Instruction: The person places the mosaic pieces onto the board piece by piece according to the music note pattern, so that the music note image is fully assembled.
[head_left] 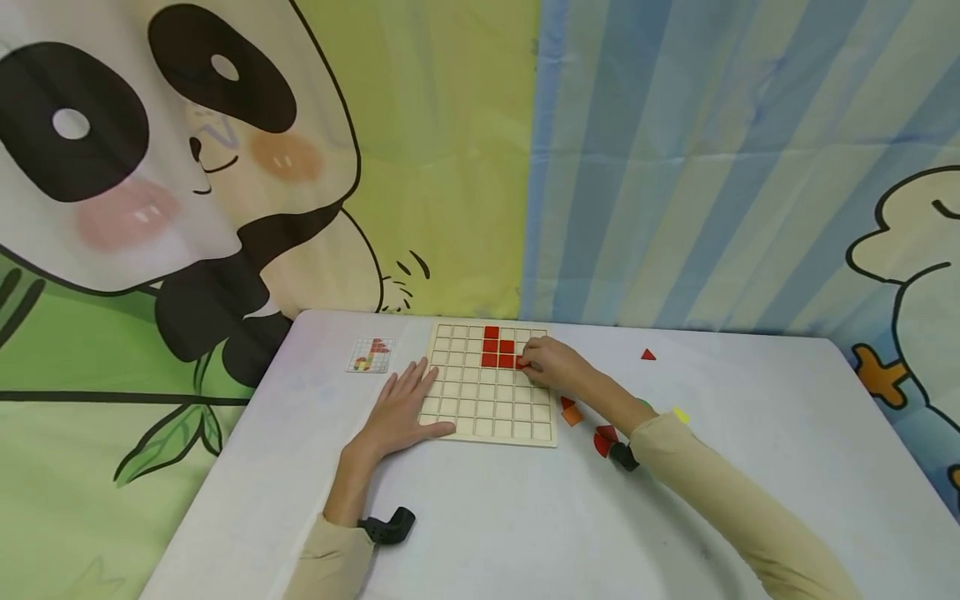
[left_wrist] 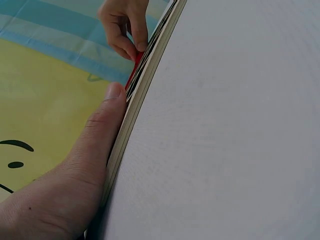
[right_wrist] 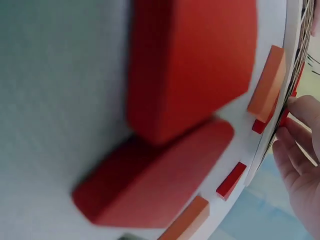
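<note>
A wooden grid board (head_left: 487, 412) lies on the table, with several red squares (head_left: 491, 346) set in its upper cells. My right hand (head_left: 557, 364) is over the board's right side and pinches a small red block (head_left: 520, 362) beside the lower row of red squares. In the right wrist view, the right hand's fingertips (right_wrist: 289, 107) meet the red block at the board; its full shape is hidden. My left hand (head_left: 402, 408) lies spread along the board's left edge, fingers straight. In the left wrist view its thumb (left_wrist: 102, 125) rests at the board's near edge.
Left of the board lies a small pattern card (head_left: 371, 356). On the right are an orange block (head_left: 572, 415), a dark red semicircle-like block (head_left: 602, 445), a yellow block (head_left: 681, 414) and a red triangle (head_left: 648, 355). A printed curtain hangs behind the table.
</note>
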